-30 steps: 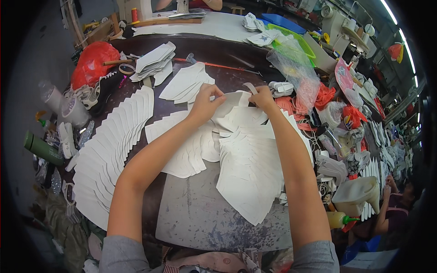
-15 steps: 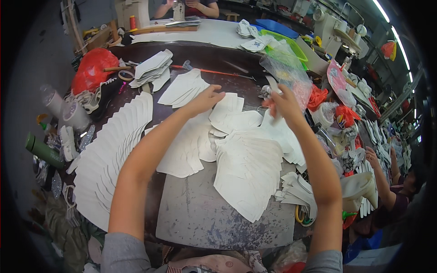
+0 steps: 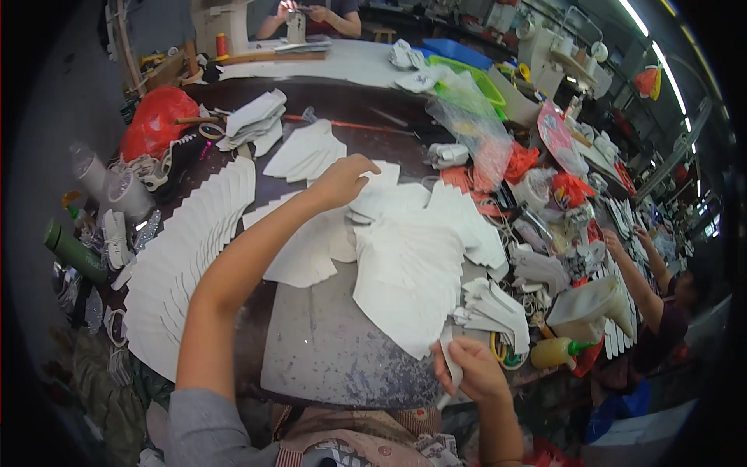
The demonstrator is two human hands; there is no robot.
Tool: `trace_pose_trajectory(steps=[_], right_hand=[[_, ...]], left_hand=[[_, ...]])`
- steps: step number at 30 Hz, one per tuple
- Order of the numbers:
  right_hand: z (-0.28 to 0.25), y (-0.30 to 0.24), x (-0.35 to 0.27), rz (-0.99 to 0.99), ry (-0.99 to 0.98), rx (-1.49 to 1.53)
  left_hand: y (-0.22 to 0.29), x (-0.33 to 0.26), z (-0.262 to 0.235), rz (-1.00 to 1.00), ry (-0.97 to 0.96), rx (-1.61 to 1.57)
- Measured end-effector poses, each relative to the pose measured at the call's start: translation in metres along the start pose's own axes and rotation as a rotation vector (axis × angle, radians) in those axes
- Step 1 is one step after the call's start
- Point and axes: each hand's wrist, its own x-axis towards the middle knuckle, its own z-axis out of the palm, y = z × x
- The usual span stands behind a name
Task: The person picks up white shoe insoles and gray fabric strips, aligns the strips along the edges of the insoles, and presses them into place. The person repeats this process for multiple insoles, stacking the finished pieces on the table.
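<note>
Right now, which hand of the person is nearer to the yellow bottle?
The right hand: it is to the left of the yellow bottle, not touching it, and holds a white strip. The left hand is farther away, by the white pieces.

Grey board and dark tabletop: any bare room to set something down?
The grey board is bare at lower left, below the central white pieces and left of the right hand. The dark tabletop shows a gap between the small white fan and the white bundle, below the red strip. The right is crowded around the yellow bottle.
</note>
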Motion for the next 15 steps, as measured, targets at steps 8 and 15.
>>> trace_pose_trajectory(steps=[8,15], right_hand=[[-0.041,0.059,-0.003,-0.209,0.076,0.269],[-0.041,0.058,0.0,-0.239,0.138,0.261]], left_hand=[[0.155,-0.145,-0.001,0.409,-0.446,0.061],[0.132,-0.149,0.046,0.46,-0.122,0.219]])
